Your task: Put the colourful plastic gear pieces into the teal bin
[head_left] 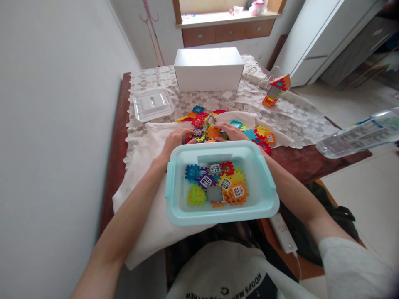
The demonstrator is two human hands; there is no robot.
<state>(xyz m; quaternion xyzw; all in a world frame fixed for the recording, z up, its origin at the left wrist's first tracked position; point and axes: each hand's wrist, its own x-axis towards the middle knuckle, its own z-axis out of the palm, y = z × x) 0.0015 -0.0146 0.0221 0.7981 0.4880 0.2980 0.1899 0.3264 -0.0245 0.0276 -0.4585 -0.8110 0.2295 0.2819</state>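
A pile of coloured plastic building tiles (213, 132) with toothed edges lies on the white cloth beyond a light-blue plastic bin (175, 182). My left hand (177, 140) reaches past the bin's left side to the near-left edge of the pile, fingers curved and thumb apart. From the other side my right hand (231, 132) rests over the pile, fingers stretched out beside an orange tile (213, 133). The bin's far rim hides part of both palms. Inside the bin lie several loose tiles, among them a grey square tile (214, 194) and a lime-green tile (196, 195).
A clear lid (153, 104) lies at the left on the lace tablecloth. Behind the pile stands a white box (208, 74). A built tile model (276, 91) stands back right; a plastic bottle (358, 135) sticks in from the right. The wall (56, 104) is close on the left.
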